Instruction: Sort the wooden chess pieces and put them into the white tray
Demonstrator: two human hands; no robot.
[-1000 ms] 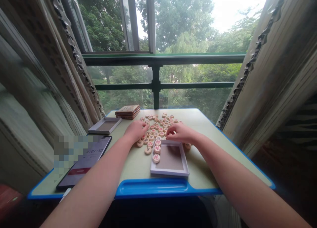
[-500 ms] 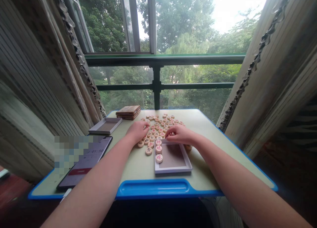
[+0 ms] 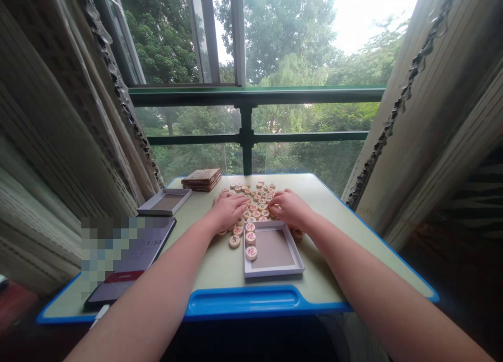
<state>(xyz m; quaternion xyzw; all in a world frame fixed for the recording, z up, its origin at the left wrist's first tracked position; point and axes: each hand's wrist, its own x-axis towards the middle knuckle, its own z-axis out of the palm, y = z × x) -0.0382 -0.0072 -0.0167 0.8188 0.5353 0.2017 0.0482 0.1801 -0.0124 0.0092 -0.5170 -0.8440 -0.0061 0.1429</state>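
Observation:
Several round wooden chess pieces with red and dark characters lie scattered on a pale green table. My left hand rests palm down over the left part of the pile, fingers spread on the pieces. My right hand lies over the right part, fingertips touching pieces. Whether either hand holds a piece is hidden. Just in front of my hands sits a shallow white box tray with three pieces lined along its left side.
A second white tray and a folded wooden board sit at the far left. A phone lies at the near left. The table has a blue rim. Curtains hang on both sides, a window railing behind.
Both hands have slid forward, farther onto the pile of pieces. The view shifted slightly.

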